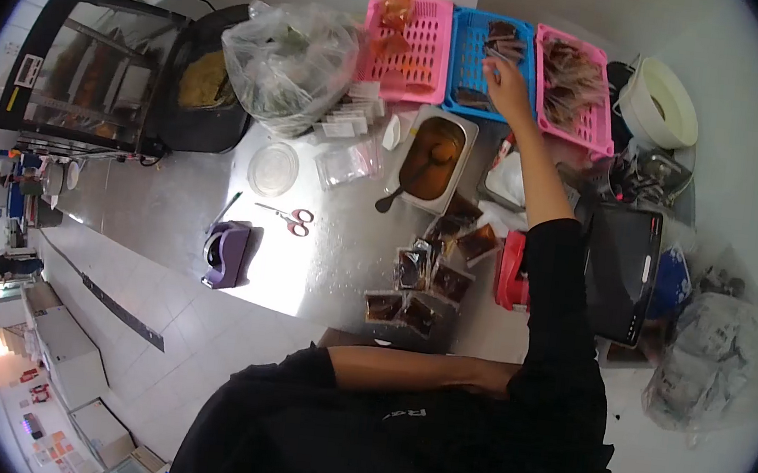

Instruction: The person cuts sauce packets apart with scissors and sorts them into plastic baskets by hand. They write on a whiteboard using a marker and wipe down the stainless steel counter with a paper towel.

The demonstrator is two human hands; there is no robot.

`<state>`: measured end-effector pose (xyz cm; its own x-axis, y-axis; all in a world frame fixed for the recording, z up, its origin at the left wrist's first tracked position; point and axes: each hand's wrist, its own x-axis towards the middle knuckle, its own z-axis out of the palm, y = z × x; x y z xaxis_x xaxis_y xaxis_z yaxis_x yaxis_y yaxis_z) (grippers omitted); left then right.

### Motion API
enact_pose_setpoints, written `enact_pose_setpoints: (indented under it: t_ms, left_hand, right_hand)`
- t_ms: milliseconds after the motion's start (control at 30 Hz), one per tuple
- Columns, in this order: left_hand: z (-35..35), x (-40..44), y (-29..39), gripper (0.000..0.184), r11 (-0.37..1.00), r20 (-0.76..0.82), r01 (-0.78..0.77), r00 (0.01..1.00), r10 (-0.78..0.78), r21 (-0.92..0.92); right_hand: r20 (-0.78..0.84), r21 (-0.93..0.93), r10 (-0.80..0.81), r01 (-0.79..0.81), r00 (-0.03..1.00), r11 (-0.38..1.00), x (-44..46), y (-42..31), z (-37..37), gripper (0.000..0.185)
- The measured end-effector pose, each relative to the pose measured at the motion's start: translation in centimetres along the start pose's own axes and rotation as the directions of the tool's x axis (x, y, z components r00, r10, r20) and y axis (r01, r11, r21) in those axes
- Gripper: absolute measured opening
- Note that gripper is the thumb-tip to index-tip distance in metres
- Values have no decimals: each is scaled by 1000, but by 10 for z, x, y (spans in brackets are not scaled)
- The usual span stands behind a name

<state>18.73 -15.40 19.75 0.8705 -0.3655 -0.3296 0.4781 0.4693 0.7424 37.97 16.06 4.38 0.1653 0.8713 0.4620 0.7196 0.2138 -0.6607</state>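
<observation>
Your right hand (507, 86) is in the blue basket (465, 56), at the dark packets (507, 38); whether clamped on 1, I cannot tell. Your left hand is hidden. 2 pink baskets (426, 54) flank the blue, presumably separating kinds. The spoon (393, 196) overhangs the sauce tray (449, 115), presumably for easy grasping.

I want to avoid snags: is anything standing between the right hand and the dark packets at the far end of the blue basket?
Nothing visible does. The right hand is over the blue basket, its fingertips close to the dark packets, and the forearm reaches in above the near rim. Actual contact is unclear.
</observation>
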Motion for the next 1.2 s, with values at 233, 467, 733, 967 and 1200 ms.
enact_pose_setpoints:
  t_ms: [233,467,733,967,1200]
  left_hand:
    - [13,28,-42,40,930,253,-119,967,30,347]
    - [-10,8,-85,32,803,44,-170,971,236,-571]
    - [-34,41,-158,27,929,-481,-204,809,337,308]
    - [-103,-30,-196,34,928,-966,-270,-42,254,255]
    - [-122,-50,-186,31,903,-990,-410,-3,138,127]
  right_hand:
    - [272,359,55,-155,961,921,-34,-82,-70,16]
    - [891,-110,335,-570,307,814,-151,-106,-81,19]
    - [427,-494,492,-260,759,830,-211,-102,-16,31]
    - [116,-328,388,-333,914,884,-246,-89,-6,27]
    - [247,-466,452,-304,857,831,-242,-106,0,30]
